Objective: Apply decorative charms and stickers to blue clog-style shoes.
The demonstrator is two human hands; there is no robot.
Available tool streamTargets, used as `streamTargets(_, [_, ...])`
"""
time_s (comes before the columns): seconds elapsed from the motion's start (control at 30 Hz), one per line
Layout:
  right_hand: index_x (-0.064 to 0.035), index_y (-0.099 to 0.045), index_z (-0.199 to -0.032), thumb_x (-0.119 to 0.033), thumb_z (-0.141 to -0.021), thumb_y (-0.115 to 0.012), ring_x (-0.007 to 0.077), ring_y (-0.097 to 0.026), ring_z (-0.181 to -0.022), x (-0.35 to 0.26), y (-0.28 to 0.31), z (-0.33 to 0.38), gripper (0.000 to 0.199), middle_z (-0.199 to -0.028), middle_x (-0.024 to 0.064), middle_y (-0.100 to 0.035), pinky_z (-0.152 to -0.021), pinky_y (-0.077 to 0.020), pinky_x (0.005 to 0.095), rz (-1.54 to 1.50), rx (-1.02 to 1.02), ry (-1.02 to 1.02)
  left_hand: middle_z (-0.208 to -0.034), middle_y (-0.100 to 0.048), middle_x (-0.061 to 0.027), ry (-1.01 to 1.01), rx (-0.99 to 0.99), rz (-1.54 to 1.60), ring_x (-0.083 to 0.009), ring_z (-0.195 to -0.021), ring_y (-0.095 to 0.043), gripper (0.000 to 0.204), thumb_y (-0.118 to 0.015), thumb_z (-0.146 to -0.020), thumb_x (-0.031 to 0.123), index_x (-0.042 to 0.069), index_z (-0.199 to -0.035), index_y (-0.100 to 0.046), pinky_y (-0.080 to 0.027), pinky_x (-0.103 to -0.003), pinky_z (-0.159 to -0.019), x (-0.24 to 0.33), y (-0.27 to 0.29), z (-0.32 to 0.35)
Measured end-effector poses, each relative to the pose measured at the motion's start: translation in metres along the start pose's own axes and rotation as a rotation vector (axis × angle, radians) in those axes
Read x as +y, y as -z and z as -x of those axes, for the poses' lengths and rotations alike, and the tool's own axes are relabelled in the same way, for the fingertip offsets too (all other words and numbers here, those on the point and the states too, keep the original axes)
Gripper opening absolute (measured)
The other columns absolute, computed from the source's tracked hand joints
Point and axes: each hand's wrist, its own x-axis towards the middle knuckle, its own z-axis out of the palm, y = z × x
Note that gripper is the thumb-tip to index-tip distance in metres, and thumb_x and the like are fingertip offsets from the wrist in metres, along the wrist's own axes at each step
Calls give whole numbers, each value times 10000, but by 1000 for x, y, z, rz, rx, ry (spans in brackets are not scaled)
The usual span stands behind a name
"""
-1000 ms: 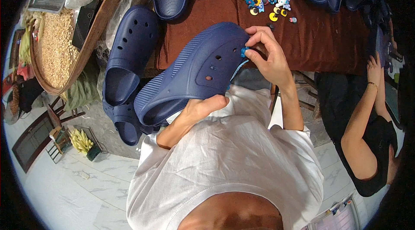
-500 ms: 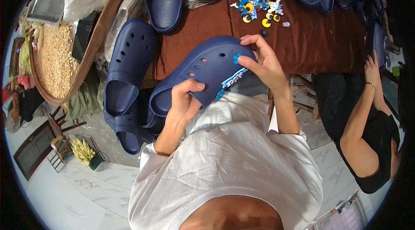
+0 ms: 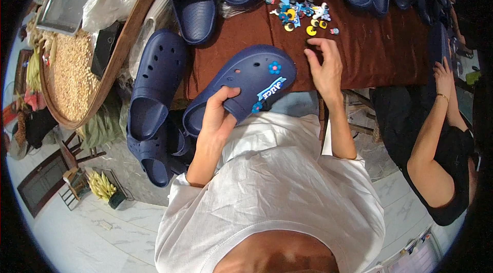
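Note:
A navy blue clog [image 3: 244, 75] is gripped at its heel side by my left hand [image 3: 218, 114], thumb on top. The clog's upper carries a blue flower charm with a pink centre [image 3: 275, 67], a blue-and-white ribbon-shaped charm [image 3: 270, 89] and another blue flower charm [image 3: 257, 106]. Some of its holes are bare. Off the toe, apart from the clog, my right hand [image 3: 327, 67] hovers over the brown cloth with thumb and fingers spread and nothing in them. Beyond it lies a pile of small colourful shoe charms [image 3: 303, 14].
More navy clogs stand left [image 3: 156, 73] and at the back [image 3: 194, 8]. A wood-rimmed tray [image 3: 110, 52] with pale grains is far left. The brown cloth [image 3: 380, 52] covers the table. At right sits another person [image 3: 429, 144], hands near another clog.
My right hand has let go of the clog's toe and moved right, its fingers now apart. The flower charm it covered shows fully. My left hand still holds the clog.

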Motion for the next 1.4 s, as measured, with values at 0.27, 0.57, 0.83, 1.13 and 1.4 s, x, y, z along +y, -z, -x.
streamTargets(0.27, [-65,-609,-1002,-130,-839,-662,295,-554,-855,18,-6,-9,183,-908,109,-580,-752,-438,408,138,-12,38,-1004,-614,-89,-4,-10,-63,-243,-955,-628,235,-602,-767,-10,43,-993,-564,-507,-405,-917,-2,-9,10])
streamTargets(0.57, [-16,-635,-974,-97,-893,-606,244,-606,-777,-16,2,-7,118,-835,103,-604,-700,-472,352,-270,34,-34,-1041,-610,-108,-22,-7,-84,-226,-955,-613,269,-611,-802,-4,-24,-1066,-563,-512,-348,-864,-7,-12,12])
streamTargets(0.83, [-37,-677,-884,-106,-823,-674,234,-571,-809,-76,16,-9,93,-829,73,-598,-734,-453,338,-264,-284,246,-1024,-621,-103,-33,-32,-115,-219,-920,-633,263,-598,-804,-7,-13,-1065,-564,-518,-355,-876,-12,-17,12])
streamTargets(1.13, [-49,-691,-873,-115,-795,-700,238,-572,-812,-75,9,-10,102,-838,66,-611,-735,-451,350,-315,-244,223,-1041,-613,-92,-83,-54,-176,-197,-942,-609,287,-609,-803,-8,-31,-1087,-574,-497,-332,-866,-13,-23,16])
streamTargets(1.4, [-49,-687,-909,-115,-793,-703,248,-588,-830,-75,5,-6,134,-877,71,-631,-738,-461,357,-293,-164,249,-1007,-622,-100,-67,5,-185,-217,-918,-626,285,-613,-774,-26,-22,-1056,-581,-511,-343,-857,-7,-30,15])
